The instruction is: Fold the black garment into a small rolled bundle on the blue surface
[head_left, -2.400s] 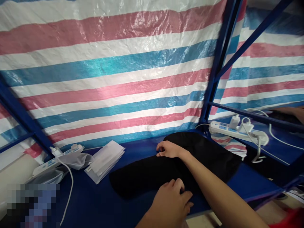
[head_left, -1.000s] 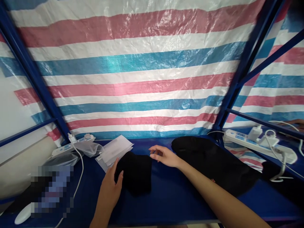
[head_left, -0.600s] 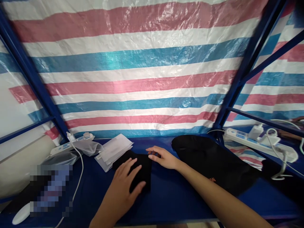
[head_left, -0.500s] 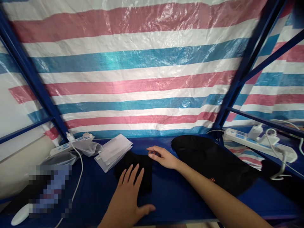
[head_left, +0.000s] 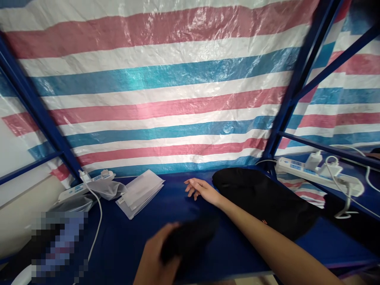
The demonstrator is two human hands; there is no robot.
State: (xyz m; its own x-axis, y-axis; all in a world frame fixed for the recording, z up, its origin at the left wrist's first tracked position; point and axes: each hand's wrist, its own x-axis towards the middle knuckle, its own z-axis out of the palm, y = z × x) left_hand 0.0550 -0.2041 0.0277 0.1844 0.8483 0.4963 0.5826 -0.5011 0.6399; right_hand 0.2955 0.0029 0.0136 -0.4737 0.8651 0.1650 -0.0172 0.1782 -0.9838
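striped tarpaulin [head_left: 166,99] in red, white and blue backs a blue table [head_left: 124,241] framed by blue metal bars. left hand [head_left: 157,257], low in view and blurred, grips a small folded black cloth [head_left: 190,239] lifted just above the table near its front edge. right hand [head_left: 200,190] rests on the table farther back, fingers loosely spread, holding nothing. a pile of black fabric [head_left: 264,198] lies just beside the right forearm. folded white papers [head_left: 141,192] and a power strip [head_left: 86,186] sit at left.
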